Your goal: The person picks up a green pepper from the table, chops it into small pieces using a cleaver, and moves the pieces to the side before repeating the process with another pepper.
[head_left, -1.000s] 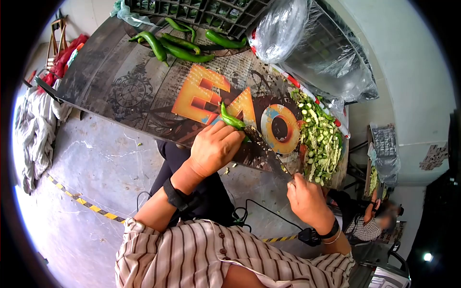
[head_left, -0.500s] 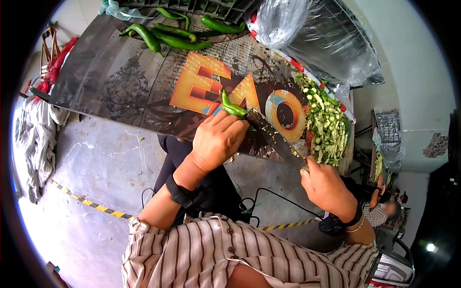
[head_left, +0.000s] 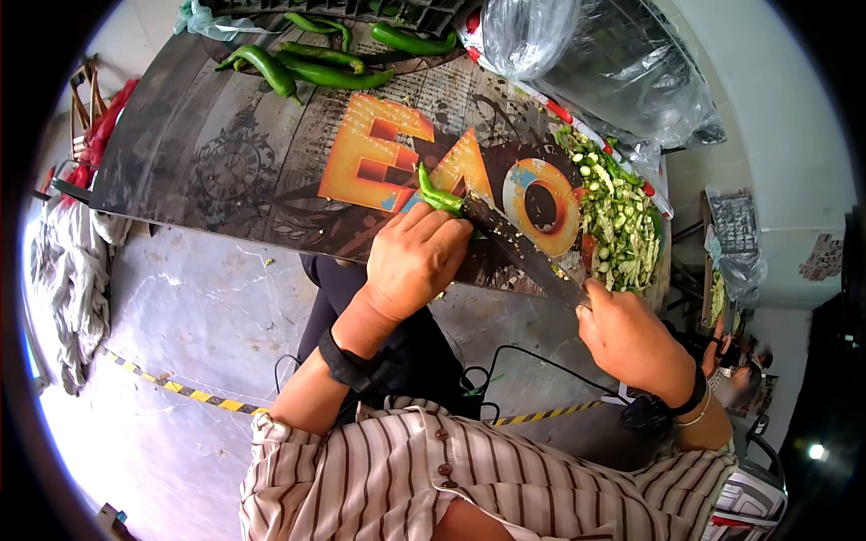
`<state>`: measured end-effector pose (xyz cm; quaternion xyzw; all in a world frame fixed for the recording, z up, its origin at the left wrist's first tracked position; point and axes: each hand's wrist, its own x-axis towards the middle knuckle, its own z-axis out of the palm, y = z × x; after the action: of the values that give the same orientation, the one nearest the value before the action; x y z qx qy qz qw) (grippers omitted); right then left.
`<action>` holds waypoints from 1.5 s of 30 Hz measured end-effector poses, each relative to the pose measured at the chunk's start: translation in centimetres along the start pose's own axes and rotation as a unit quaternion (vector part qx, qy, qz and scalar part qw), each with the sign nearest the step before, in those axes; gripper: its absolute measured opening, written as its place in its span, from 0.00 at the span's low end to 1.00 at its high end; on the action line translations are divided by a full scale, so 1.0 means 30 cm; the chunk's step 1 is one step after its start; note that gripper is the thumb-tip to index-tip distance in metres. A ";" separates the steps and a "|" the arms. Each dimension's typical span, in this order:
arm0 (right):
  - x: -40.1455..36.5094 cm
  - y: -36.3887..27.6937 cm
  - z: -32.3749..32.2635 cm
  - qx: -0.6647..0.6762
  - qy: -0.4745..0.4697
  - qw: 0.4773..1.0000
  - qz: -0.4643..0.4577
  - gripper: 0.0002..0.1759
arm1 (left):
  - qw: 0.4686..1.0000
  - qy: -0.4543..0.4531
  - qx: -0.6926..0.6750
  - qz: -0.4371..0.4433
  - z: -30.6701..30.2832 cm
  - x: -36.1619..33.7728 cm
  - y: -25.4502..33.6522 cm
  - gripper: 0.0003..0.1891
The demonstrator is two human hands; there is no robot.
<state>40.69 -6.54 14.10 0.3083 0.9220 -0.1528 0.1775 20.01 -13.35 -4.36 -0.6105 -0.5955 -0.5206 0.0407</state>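
My left hand [head_left: 417,257] has its fingers closed on a green pepper [head_left: 437,195] near the front edge of the printed table [head_left: 298,194]. The pepper's curved end sticks out beyond the fingers; the rest is hidden under them. In my right hand [head_left: 636,341] is the handle end of a dark-bladed knife [head_left: 519,251], with seeds stuck to the blade. The blade slants up and left, its far end against the pepper beside my left fingers. Sliced green pepper [head_left: 621,225] lies heaped at the table's right side. Several whole green peppers [head_left: 316,68] lie at the back.
A black crate [head_left: 424,13] stands at the back edge, beside a plastic-wrapped dark object [head_left: 622,68]. At the left hangs grey cloth [head_left: 68,298]. Black cables [head_left: 532,353] run below the table. Another person [head_left: 740,383] is at the far right, near another table.
My right hand and the knife have shifted slightly right and down in the view. My left hand still holds the pepper in nearly the same place. The view has moved a little.
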 end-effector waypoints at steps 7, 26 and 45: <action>0.004 -0.019 -0.024 0.018 -0.017 0.999 0.021 0.11 | 1.000 0.001 -0.004 -0.008 0.001 0.002 -0.001 0.10; -0.036 0.014 0.092 0.044 0.045 0.998 0.018 0.11 | 1.000 0.022 0.012 -0.001 0.005 0.010 0.007 0.09; -0.070 0.070 0.174 0.110 0.079 0.991 0.021 0.10 | 0.999 0.028 0.021 0.001 0.002 0.010 0.012 0.07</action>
<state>44.78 -8.04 9.96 0.3559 0.9043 -0.2244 0.0723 20.24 -13.18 -3.98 -0.5957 -0.6041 -0.5246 0.0708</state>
